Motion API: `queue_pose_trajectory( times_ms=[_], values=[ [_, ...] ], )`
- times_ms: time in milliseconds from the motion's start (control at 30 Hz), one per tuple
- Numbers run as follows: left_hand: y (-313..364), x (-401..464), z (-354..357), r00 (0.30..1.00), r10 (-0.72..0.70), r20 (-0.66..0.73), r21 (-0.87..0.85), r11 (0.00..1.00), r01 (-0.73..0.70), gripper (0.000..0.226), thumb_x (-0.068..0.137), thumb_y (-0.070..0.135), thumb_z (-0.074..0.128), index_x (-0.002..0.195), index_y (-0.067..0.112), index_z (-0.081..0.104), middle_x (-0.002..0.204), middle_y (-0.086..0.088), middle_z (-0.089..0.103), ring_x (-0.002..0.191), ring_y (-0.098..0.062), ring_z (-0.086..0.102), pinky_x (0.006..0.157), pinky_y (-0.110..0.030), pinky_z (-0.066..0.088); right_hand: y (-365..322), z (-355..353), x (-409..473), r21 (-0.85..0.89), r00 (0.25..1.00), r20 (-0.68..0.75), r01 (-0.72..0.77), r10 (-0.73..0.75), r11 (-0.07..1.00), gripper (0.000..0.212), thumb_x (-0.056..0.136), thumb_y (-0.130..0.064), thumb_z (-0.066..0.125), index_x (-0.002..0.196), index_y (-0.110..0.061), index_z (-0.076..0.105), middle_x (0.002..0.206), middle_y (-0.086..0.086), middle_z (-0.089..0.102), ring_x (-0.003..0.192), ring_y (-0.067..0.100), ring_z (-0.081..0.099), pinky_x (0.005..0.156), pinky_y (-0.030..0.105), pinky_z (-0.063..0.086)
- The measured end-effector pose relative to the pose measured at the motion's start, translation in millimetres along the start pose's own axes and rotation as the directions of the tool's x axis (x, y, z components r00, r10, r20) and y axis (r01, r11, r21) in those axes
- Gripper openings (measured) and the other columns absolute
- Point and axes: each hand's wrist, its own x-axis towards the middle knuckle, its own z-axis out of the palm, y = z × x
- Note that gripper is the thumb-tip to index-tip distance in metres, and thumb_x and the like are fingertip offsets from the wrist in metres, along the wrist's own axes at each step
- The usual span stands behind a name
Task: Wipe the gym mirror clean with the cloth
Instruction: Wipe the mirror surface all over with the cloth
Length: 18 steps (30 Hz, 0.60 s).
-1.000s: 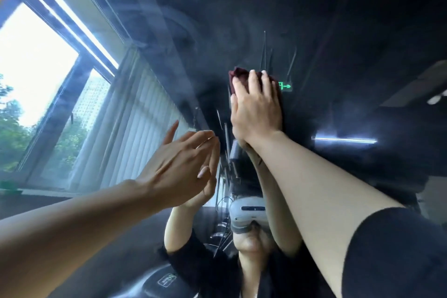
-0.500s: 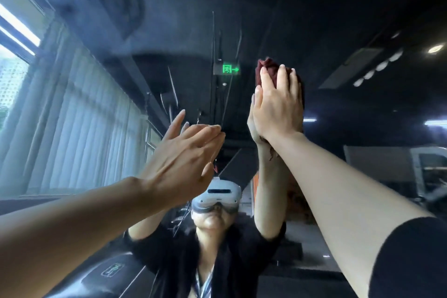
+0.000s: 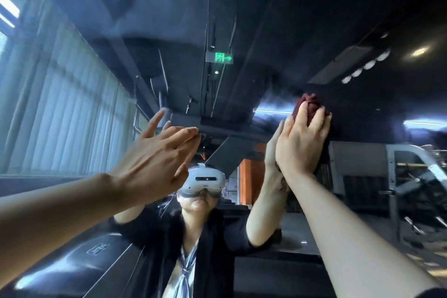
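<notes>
The gym mirror (image 3: pixel 169 19) fills the whole view, with hazy smears across its upper left. A dark red cloth (image 3: pixel 310 104) is pressed flat against the glass right of centre by my right hand (image 3: pixel 302 143), whose straight fingers lie over it; most of the cloth is hidden under the palm. My left hand (image 3: pixel 154 162) is raised left of centre, fingers straight and together, its fingertips close to the glass and holding nothing.
The mirror reflects a person in a dark top wearing a white headset (image 3: pixel 204 179), a green exit sign (image 3: pixel 219 57), window blinds (image 3: pixel 60 116) on the left and gym machines (image 3: pixel 416 176) on the right.
My right hand has slid the cloth to the right and downward across the glass. The view has swung right. My left hand has stayed raised in much the same pose.
</notes>
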Motion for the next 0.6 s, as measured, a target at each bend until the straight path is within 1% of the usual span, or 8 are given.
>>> queue_pose_trajectory(
  times_ms=[100, 233, 300, 367, 433, 467, 533, 600],
  values=[
    [-17, -18, -5, 1.0, -0.012, 0.015, 0.012, 1.0, 0.011, 0.057, 0.083, 0.033, 0.039, 0.124, 0.006, 0.068, 0.126, -0.01, 0.066, 0.107, -0.026, 0.068, 0.116, -0.058, 0.016, -60, 13, -27, 0.04, 0.98, -0.006, 0.2, -0.2, 0.979, 0.053, 0.099, -0.03, 0.033, 0.139, -0.001, 0.054, 0.14, 0.033, 0.047, 0.13, 0.051, 0.043, 0.118, 0.054, 0.028],
    [-37, -40, -9, 0.999, -0.047, 0.022, 0.036, 0.998, 0.046, 0.057, 0.086, 0.033, 0.039, 0.125, 0.002, 0.067, 0.13, -0.012, 0.064, 0.109, -0.029, 0.066, 0.117, -0.057, 0.017, -139, 31, -55, 0.133, 0.922, 0.015, 0.381, -0.386, 0.915, 0.053, 0.098, -0.03, 0.034, 0.139, -0.005, 0.056, 0.145, 0.031, 0.047, 0.135, 0.05, 0.041, 0.119, 0.052, 0.022],
    [-47, -52, -10, 0.997, -0.068, 0.033, 0.04, 0.997, 0.067, 0.058, 0.087, 0.033, 0.039, 0.128, 0.001, 0.065, 0.133, -0.012, 0.063, 0.114, -0.025, 0.059, 0.118, -0.057, 0.016, -165, 40, -66, 0.133, 0.885, 0.017, 0.459, -0.466, 0.878, 0.049, 0.097, -0.025, 0.042, 0.141, -0.007, 0.056, 0.147, 0.028, 0.047, 0.137, 0.048, 0.041, 0.12, 0.05, 0.023],
    [-54, -61, -10, 0.995, -0.089, 0.048, 0.051, 0.995, 0.086, 0.058, 0.088, 0.033, 0.038, 0.129, 0.001, 0.064, 0.132, -0.013, 0.063, 0.115, -0.027, 0.061, 0.118, -0.059, 0.017, -178, 45, -72, 0.123, 0.865, 0.028, 0.494, -0.501, 0.861, 0.05, 0.094, -0.021, 0.058, 0.143, -0.01, 0.054, 0.149, 0.027, 0.046, 0.139, 0.046, 0.039, 0.12, 0.049, 0.024],
    [-56, -65, -9, 0.993, -0.107, 0.054, 0.065, 0.993, 0.103, 0.058, 0.088, 0.033, 0.038, 0.128, 0.001, 0.065, 0.132, -0.014, 0.064, 0.113, -0.03, 0.065, 0.117, -0.06, 0.019, -180, 45, -72, 0.125, 0.862, 0.023, 0.499, -0.506, 0.857, 0.052, 0.092, -0.019, 0.063, 0.142, -0.011, 0.056, 0.148, 0.025, 0.047, 0.139, 0.045, 0.041, 0.119, 0.048, 0.025],
    [-54, -65, -10, 0.992, -0.112, 0.051, 0.066, 0.992, 0.109, 0.058, 0.088, 0.033, 0.038, 0.128, 0.001, 0.065, 0.131, -0.014, 0.064, 0.112, -0.03, 0.066, 0.116, -0.061, 0.02, -179, 44, -71, 0.131, 0.855, 0.025, 0.511, -0.518, 0.849, 0.05, 0.092, -0.018, 0.062, 0.142, -0.011, 0.056, 0.148, 0.025, 0.047, 0.139, 0.045, 0.041, 0.12, 0.048, 0.025],
    [-44, -59, -11, 0.993, -0.109, 0.041, 0.052, 0.993, 0.107, 0.057, 0.087, 0.033, 0.039, 0.127, 0.002, 0.066, 0.131, -0.014, 0.064, 0.111, -0.029, 0.065, 0.114, -0.062, 0.023, -171, 39, -68, 0.145, 0.816, 0.043, 0.566, -0.576, 0.812, 0.046, 0.097, -0.018, 0.051, 0.142, -0.01, 0.056, 0.149, 0.025, 0.046, 0.139, 0.045, 0.04, 0.12, 0.047, 0.023],
    [-30, -47, -10, 0.997, -0.073, 0.032, 0.041, 0.997, 0.071, 0.057, 0.085, 0.032, 0.039, 0.125, 0.002, 0.067, 0.127, -0.014, 0.066, 0.109, -0.028, 0.066, 0.113, -0.062, 0.024, -153, 34, -64, 0.168, 0.785, 0.033, 0.606, -0.619, 0.778, 0.046, 0.098, -0.018, 0.044, 0.14, -0.009, 0.058, 0.148, 0.026, 0.047, 0.138, 0.046, 0.042, 0.119, 0.048, 0.025]
  ],
)
